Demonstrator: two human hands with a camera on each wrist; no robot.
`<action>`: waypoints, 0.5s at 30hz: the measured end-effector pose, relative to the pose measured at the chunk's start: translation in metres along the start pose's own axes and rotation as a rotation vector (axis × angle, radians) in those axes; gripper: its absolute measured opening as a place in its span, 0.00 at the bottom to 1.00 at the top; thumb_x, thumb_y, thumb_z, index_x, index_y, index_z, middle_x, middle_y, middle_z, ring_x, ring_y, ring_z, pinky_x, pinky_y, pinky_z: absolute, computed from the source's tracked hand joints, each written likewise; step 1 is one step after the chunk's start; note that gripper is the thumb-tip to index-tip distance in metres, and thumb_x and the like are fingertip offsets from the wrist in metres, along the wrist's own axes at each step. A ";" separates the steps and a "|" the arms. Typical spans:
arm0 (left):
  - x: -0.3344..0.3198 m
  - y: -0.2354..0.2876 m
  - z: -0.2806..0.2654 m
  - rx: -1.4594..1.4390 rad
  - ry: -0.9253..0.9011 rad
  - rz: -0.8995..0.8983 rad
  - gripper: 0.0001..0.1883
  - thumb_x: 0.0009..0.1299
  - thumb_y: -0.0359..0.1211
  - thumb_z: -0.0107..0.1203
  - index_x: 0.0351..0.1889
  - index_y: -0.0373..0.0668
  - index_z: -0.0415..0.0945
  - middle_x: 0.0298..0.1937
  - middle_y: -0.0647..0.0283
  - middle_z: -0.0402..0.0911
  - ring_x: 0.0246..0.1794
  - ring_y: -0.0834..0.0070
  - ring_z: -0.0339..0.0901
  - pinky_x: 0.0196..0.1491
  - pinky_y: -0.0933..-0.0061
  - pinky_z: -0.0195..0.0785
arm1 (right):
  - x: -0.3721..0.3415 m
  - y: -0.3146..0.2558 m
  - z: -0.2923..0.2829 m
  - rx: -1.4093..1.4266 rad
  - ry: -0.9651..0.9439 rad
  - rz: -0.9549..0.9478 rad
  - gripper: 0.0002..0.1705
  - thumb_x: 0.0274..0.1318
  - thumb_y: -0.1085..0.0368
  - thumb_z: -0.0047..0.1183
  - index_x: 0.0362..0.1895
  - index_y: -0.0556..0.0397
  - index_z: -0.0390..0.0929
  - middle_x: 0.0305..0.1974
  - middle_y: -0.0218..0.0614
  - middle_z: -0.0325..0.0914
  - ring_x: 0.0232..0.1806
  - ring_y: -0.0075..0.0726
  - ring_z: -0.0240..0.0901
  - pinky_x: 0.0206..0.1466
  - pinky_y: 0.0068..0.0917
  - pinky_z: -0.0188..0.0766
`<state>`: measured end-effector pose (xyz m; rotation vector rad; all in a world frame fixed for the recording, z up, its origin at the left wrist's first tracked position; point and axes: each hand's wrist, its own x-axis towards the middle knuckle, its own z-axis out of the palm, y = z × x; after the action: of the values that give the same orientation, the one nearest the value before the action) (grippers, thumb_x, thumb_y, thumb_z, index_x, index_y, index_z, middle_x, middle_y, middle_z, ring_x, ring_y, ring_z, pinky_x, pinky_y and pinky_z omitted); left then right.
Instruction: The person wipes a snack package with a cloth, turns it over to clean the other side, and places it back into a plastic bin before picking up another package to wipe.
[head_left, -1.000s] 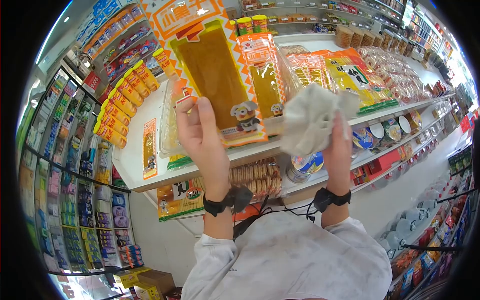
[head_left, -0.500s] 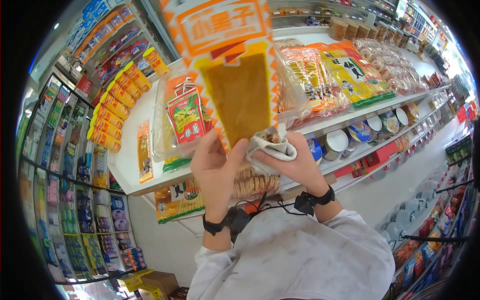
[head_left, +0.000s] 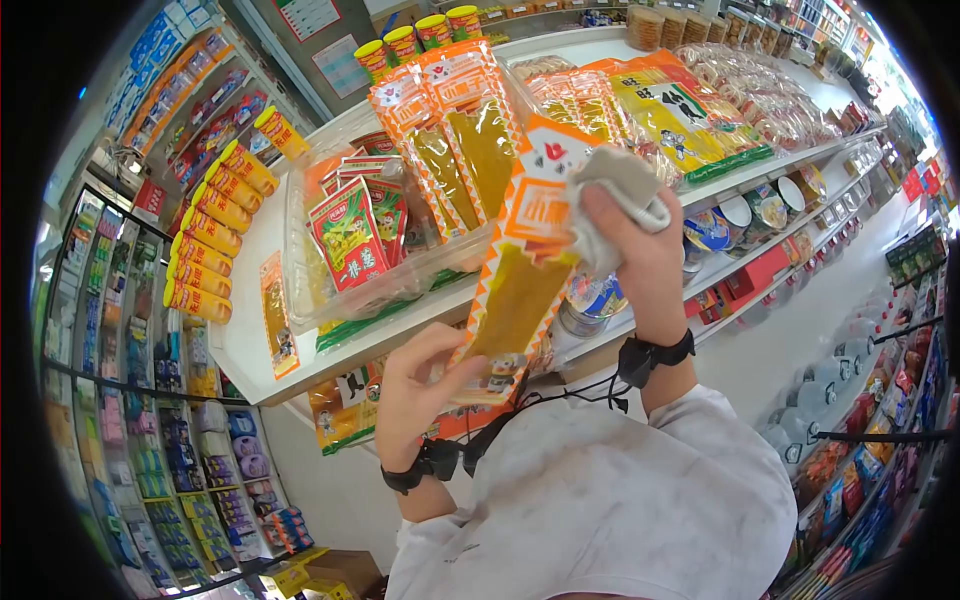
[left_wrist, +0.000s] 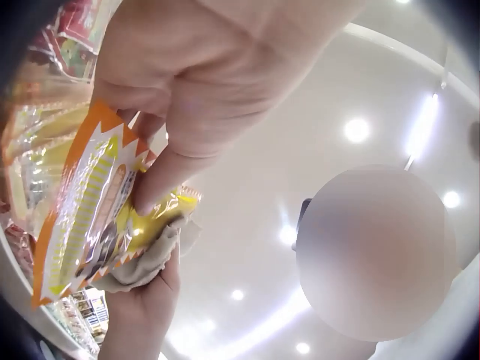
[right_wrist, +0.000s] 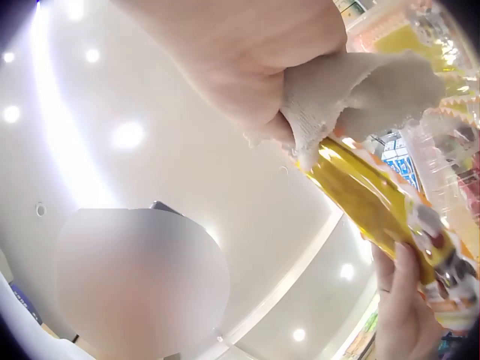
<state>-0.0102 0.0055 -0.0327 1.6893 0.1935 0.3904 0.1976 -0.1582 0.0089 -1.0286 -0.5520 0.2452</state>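
A long orange-and-white snack packet [head_left: 518, 300] with a yellow-brown window slants upward in front of the person. My left hand [head_left: 412, 392] pinches its lower end, thumb across the front. Bunched in my right hand [head_left: 645, 255] is a pale grey cloth [head_left: 592, 240], which lies over the packet's upper right edge. From the left wrist, the glossy packet [left_wrist: 82, 217] shows with the cloth [left_wrist: 146, 266] along its far end. In the right wrist view the cloth [right_wrist: 375, 90] partly covers the packet's top.
Behind the hands, a clear plastic tray [head_left: 400, 285] holds similar packets [head_left: 475, 150] and red-green sachets [head_left: 350, 235]. One slim packet [head_left: 279, 315] lies on the white shelf [head_left: 250, 355]. Yellow canisters [head_left: 210, 220] line the left; large yellow bags [head_left: 680, 120] lie to the right.
The packet has come down from high before the camera and now tilts right. The right hand with the cloth moved from the packet's lower end to its upper end.
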 end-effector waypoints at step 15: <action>0.022 0.016 0.018 -0.260 0.582 0.245 0.24 0.64 0.16 0.59 0.58 0.29 0.67 0.56 0.54 0.76 0.56 0.72 0.74 0.57 0.74 0.69 | -0.045 0.022 0.042 0.104 -0.287 0.366 0.20 0.62 0.67 0.57 0.55 0.60 0.71 0.47 0.32 0.78 0.49 0.25 0.75 0.49 0.27 0.73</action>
<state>0.0155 -0.0060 -0.0157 1.3101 0.3458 1.0459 0.1383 -0.1358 -0.0075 -0.9948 -0.5991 0.7467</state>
